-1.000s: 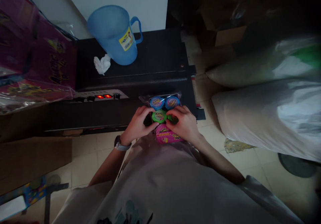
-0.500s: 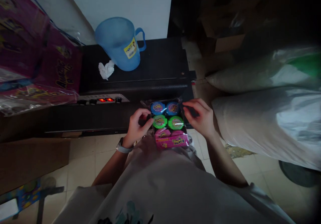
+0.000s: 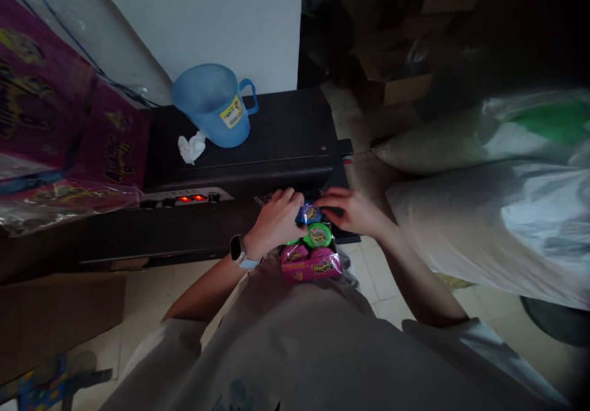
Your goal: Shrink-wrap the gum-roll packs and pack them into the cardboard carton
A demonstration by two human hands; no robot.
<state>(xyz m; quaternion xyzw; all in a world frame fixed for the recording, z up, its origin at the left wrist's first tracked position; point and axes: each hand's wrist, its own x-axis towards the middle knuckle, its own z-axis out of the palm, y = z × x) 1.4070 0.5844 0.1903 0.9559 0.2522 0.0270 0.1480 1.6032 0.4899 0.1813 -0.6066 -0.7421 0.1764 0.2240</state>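
A pink display box (image 3: pixel 311 268) sits against my front at the edge of the black machine, with clear plastic wrap around it. Round candy containers show inside it: a blue one (image 3: pixel 311 213), a green one (image 3: pixel 319 235) and pink ones (image 3: pixel 295 252) lower down. My left hand (image 3: pixel 279 220) lies over the box's upper left with curled fingers, covering a blue and most of a green container; what its fingertips hold is hidden. At the upper right corner, my right hand (image 3: pixel 345 211) has thumb and fingers closed in at the wrap beside the blue container.
The black machine (image 3: pixel 286 119) has lit red switches (image 3: pixel 192 198) and knobs. A blue plastic mug (image 3: pixel 221 113) and crumpled white tissue (image 3: pixel 192 147) stand on it. Wrapped pink boxes (image 3: pixel 115 144) are at left, large sacks (image 3: pixel 442 227) at right, and a cardboard box (image 3: pixel 59 319) lower left.
My left hand has moved right and up over the box, now covering containers that showed before. My right hand has come inward to the upper right corner. The view has shifted slightly.
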